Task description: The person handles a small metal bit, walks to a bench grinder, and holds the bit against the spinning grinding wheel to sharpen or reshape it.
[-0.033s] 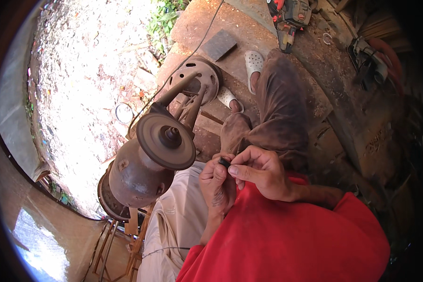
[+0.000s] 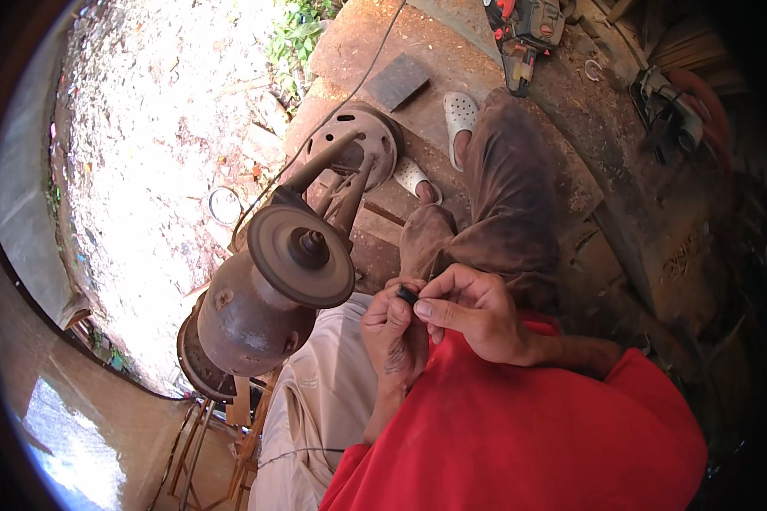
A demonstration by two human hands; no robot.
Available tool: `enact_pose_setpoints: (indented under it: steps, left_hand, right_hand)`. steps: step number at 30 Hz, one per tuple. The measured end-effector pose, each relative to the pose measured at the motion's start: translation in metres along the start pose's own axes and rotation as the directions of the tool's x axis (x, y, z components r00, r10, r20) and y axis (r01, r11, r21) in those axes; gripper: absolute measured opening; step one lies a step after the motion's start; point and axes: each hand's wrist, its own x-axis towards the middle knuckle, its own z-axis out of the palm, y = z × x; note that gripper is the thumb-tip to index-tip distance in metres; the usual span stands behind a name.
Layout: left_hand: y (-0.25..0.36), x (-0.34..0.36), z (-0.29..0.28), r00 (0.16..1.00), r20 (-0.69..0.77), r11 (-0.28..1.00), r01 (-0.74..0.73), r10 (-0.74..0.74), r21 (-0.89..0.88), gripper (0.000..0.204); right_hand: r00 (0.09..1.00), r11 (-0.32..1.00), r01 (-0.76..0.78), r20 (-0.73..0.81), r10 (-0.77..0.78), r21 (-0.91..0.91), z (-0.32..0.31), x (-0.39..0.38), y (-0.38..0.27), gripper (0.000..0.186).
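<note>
A small black piece (image 2: 407, 295), dark and stubby, is pinched between the thumb and fingers of my left hand (image 2: 392, 336). Its exact kind is too small to make out. Close against it on the right is my right hand (image 2: 477, 315), thumb and forefinger pressed together at the piece's end. Whether those fingertips grip the piece or something tiny is hidden. Both hands meet in front of my red shirt (image 2: 520, 426). Left of them stands a bench grinder (image 2: 247, 328) with a round wheel (image 2: 277, 272) facing my hands; the wheel's face shows no motion blur.
The grinder rests on a pedestal with a round, holed metal base (image 2: 388, 145). A cable (image 2: 375, 64) runs past it. On the dusty floor lie a dark flat block (image 2: 398, 83), a chainsaw (image 2: 533, 34) and another power tool (image 2: 669, 111). Beige cloth (image 2: 302, 426) hangs below the grinder.
</note>
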Motion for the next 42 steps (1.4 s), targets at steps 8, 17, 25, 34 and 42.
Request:
enact_pose_setpoints:
  steps: [8,17,25,34,42]
  left_hand:
    - [-0.004,-0.001,0.001,0.998,0.040,0.998,-0.040,0.038,0.052,0.028]
    - [-0.002,-0.005,0.006,0.996,-0.063,0.979,-0.047,0.061,0.198,0.022]
    - [0.001,-0.005,0.010,0.995,-0.065,0.973,-0.064,0.080,0.220,0.021]
    - [0.006,-0.005,0.001,0.981,-0.034,0.897,-0.160,0.190,0.412,0.034]
    - [0.011,-0.014,-0.001,0.981,-0.059,0.933,-0.156,0.185,0.325,0.042]
  right_hand:
    - [0.913,0.868,0.397,0.035,-0.406,-0.298,-0.006,0.000,0.013,0.011]
    - [0.734,0.485,0.576,0.155,-0.661,-0.658,-0.009,0.002,0.010,0.017]
    - [0.805,0.560,0.500,0.114,-0.583,-0.660,-0.007,-0.004,0.005,0.016]
    - [0.907,0.767,0.395,0.083,-0.413,-0.505,-0.006,0.004,0.017,0.014]
    - [0.984,0.981,0.173,0.025,-0.176,0.090,0.027,0.023,0.019,0.013]
